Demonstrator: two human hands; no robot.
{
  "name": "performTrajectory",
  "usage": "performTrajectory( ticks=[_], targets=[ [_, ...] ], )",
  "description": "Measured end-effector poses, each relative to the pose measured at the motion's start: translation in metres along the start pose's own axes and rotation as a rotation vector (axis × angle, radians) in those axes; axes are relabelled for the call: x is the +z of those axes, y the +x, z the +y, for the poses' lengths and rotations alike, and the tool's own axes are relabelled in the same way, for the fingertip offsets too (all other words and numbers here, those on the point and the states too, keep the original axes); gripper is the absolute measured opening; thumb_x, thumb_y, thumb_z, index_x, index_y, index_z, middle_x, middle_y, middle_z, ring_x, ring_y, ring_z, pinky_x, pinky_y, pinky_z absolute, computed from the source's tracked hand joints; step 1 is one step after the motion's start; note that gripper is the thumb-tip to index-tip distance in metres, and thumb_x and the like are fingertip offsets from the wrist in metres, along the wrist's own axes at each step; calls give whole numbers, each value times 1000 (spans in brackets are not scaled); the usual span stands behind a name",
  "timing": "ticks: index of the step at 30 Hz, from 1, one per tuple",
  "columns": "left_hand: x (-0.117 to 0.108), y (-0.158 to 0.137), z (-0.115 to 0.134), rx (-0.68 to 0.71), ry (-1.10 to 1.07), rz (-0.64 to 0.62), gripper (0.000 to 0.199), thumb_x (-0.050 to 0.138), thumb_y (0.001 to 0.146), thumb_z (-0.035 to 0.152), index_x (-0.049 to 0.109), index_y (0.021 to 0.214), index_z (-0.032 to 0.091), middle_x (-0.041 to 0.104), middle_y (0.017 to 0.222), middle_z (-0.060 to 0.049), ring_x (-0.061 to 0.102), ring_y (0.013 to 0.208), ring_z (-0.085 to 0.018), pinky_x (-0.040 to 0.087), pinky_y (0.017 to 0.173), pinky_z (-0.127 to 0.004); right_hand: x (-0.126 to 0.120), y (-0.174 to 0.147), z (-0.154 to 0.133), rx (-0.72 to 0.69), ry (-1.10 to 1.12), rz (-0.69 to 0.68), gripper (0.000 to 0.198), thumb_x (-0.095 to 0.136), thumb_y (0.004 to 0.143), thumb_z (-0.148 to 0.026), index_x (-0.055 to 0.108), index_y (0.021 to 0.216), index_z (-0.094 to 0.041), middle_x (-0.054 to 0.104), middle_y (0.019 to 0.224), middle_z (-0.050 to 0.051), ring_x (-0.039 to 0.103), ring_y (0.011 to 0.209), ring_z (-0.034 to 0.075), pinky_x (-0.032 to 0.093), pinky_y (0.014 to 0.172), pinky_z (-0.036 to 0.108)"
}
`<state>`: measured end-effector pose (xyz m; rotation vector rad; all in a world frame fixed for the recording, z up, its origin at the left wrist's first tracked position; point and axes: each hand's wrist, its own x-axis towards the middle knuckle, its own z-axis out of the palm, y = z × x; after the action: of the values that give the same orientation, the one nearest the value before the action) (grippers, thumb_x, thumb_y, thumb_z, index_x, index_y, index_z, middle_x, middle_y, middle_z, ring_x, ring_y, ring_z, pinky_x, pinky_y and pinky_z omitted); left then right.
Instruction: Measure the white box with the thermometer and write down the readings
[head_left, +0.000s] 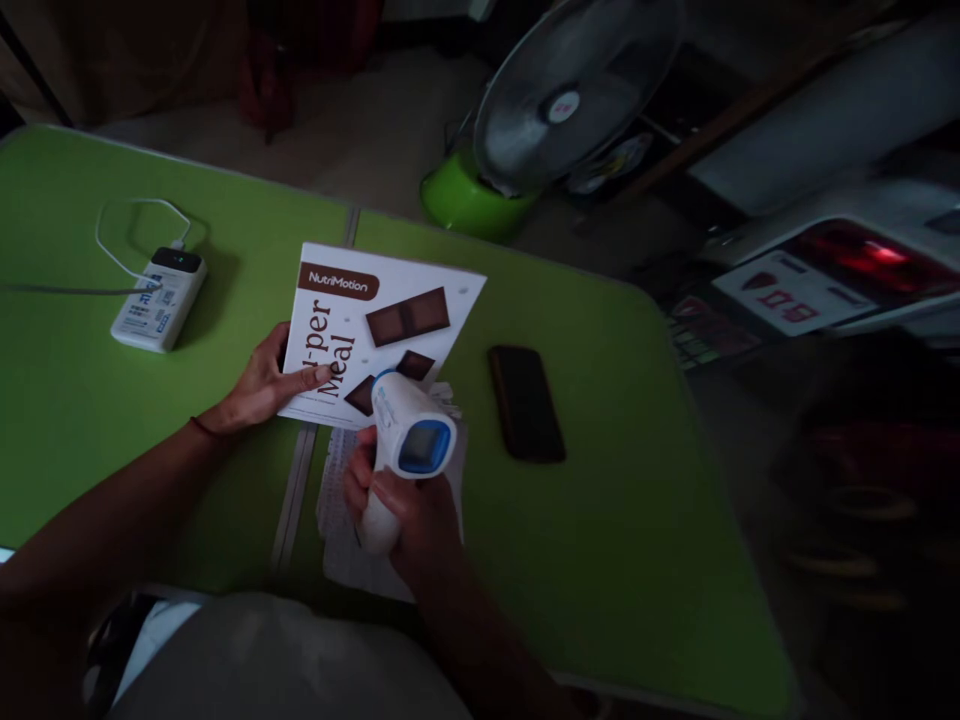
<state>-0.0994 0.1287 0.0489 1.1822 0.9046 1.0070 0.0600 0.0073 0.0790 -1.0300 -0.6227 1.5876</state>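
My left hand (271, 382) grips the lower left edge of a white NutriMotion box (341, 330), its thumb lying across the front. Brown chocolate bars are printed on the box, and it is held up at a tilt. In my right hand (412, 515) is a white infrared thermometer (405, 415) with a blue-rimmed screen, which faces me. Its front end overlaps the lower right of the box from my viewpoint; whether they touch I cannot tell. Printed papers (356, 550) lie on the table beneath my right hand.
On the green folding table (622, 560), a dark phone (526, 403) lies to the right. A white power bank (160, 300) with a white cable sits at the left. Beyond the far edge stand a fan (562, 105) and a green bucket (472, 195).
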Motion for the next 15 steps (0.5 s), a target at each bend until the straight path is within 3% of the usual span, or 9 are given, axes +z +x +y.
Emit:
performTrajectory(
  ticks=[7,15],
  targets=[
    [0,0,-1,30,13,-11,64,91,64,50,58,107,16,74,104,-10,70,90,-25,61,79,-39,3,3,-1,-37,16,36,31,80,71,-36,61,92,-22,52,63,-6,46,47,9,33,42,24],
    [-3,-1,-1,34,62,-6,65,89,66,53,58,109,15,72,106,-11,70,94,-27,60,81,-41,3,8,-25,-32,-80,-42,35,83,67,-38,63,90,-22,55,63,-6,45,48,10,32,43,25]
  ],
)
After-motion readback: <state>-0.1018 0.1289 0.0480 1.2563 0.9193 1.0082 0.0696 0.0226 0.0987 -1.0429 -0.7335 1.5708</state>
